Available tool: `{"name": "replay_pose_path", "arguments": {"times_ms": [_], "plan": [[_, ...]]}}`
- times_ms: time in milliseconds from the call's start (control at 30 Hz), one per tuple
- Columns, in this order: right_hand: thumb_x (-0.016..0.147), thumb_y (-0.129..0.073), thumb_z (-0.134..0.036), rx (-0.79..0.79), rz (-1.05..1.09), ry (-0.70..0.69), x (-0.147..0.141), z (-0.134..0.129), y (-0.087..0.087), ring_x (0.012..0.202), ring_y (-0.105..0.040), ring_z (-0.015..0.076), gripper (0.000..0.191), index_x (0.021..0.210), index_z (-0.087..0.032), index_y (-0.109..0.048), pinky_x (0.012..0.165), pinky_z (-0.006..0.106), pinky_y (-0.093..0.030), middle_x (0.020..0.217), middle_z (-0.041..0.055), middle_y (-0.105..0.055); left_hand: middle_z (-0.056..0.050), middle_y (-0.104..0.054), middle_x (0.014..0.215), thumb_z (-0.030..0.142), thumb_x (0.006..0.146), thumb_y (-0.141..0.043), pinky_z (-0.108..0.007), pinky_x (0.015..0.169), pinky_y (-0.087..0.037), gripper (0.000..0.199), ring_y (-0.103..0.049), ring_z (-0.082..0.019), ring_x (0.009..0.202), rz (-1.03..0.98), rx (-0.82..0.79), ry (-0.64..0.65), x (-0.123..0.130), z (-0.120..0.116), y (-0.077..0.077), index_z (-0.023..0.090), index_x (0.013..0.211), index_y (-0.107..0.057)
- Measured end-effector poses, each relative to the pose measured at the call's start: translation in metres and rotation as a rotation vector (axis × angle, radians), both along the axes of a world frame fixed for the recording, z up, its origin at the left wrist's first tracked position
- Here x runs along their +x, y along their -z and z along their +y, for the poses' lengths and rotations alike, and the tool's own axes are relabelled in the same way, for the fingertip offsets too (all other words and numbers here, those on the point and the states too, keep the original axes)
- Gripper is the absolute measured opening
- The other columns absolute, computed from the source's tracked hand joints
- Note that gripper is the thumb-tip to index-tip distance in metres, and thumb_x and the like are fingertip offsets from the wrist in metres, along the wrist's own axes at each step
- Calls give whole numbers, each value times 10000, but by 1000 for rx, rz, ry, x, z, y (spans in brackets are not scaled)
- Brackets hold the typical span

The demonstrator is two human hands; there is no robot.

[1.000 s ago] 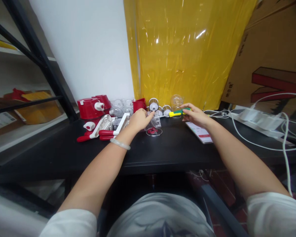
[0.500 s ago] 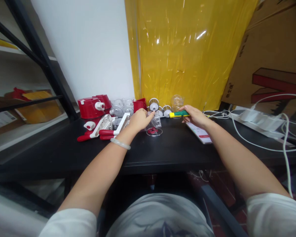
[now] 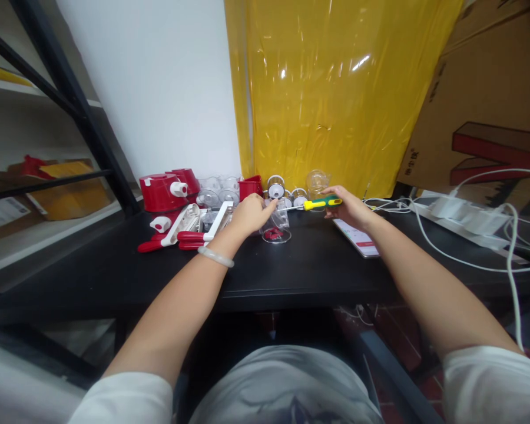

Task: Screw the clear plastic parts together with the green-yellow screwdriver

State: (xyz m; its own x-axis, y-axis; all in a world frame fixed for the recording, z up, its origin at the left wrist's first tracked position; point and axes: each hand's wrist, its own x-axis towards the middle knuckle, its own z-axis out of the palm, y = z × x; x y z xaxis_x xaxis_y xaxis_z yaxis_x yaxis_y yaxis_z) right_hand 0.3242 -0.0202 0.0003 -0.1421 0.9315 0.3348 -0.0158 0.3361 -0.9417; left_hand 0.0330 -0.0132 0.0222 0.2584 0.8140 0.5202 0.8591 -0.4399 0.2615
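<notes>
My right hand is closed around the green and yellow handle of a screwdriver. Its metal shaft points left, and the tip meets a clear plastic part beside my left hand. With fingers wrapped, my left hand holds that clear part against the table; the part's exact kind cannot be made out. At its lower end is a round clear base with small red pieces in or behind it. Several white-faced clear cylinders are stacked just behind, and a red plastic piece stands behind my left hand.
Left on the black table are red housings with white knobs and white crank arms with red handles. A phone lies below my right hand. White cables and a power strip occupy the right, before a cardboard box.
The screwdriver handle has turned in my right hand, so more yellow shows along it now. My left hand and the clear part have stayed in place.
</notes>
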Motion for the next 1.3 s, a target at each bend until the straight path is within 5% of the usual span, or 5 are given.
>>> {"name": "replay_pose_path", "arguments": {"times_ms": [167, 533, 767, 933, 1300], "plan": [[837, -617, -725, 58, -86, 58, 1, 6, 6, 519, -455, 121, 492, 962, -249, -605, 663, 358, -533, 609, -46, -463, -162, -726, 995, 570, 999, -402, -398, 922, -527, 557, -683, -280, 992, 10, 14, 8, -1, 1, 0, 174, 742, -697], [664, -806, -307, 66, 1, -44, 1, -2, 0, 663, -566, 120, 492, 1095, -289, -571, 723, 354, -542, 839, -39, -592, -157, -727, 984, 575, 997, -416, -391, 905, -528, 556, -689, -281, 978, 7, 15, 3, -1, -1, 0, 169, 754, -708], [836, -525, -795, 80, -34, 67, -1, 4, 2, 579, -542, 148, 566, 1005, -259, -593, 648, 371, -546, 710, -13, -539, -162, -728, 991, 577, 992, -431, -388, 900, -523, 543, -697, -286, 988, -7, 7, -7, 0, -1, 0, 166, 772, -708], [821, -628, -744, 116, -164, 102, -1, 1, 3, 428, -362, 109, 517, 969, -249, -627, 620, 358, -536, 480, -93, -338, -158, -727, 1000, 573, 997, -421, -391, 913, -524, 542, -695, -286, 1006, -4, 5, 2, 0, -1, -1, 174, 753, -696], [680, -866, -510, 157, -24, 66, 4, 2, 4, 628, -535, 87, 521, 1070, -275, -613, 687, 313, -552, 841, -38, -581, -152, -725, 981, 629, 976, -408, -403, 915, -534, 561, -693, -282, 999, -39, 7, 8, -3, 6, 4, 200, 733, -675]]}}
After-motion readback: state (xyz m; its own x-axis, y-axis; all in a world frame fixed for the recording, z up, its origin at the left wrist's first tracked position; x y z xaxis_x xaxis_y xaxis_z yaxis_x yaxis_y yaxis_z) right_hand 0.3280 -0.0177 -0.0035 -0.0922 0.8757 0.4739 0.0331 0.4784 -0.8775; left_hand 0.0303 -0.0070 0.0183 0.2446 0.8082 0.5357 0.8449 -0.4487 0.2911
